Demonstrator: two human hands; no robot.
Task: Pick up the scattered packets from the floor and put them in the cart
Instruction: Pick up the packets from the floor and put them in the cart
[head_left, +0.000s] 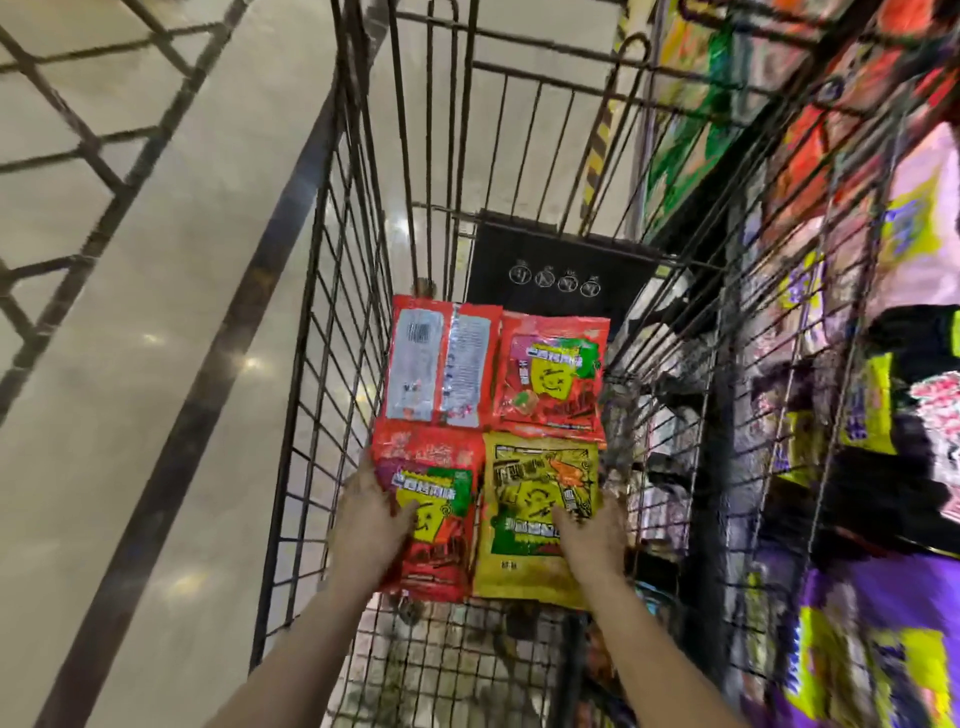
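Observation:
Both my arms reach down into a dark wire cart. Several snack packets lie flat on its bottom. A red packet with a yellow face print lies at the near left, and my left hand grips its left edge. A yellow packet lies beside it at the near right, with my right hand resting on it, fingers on its face. Behind them lie a red packet turned back side up and another red packet face up.
A black panel stands at the cart's far end. Shelves packed with bright packets run close along the cart's right side. Pale tiled floor with dark lines lies to the left.

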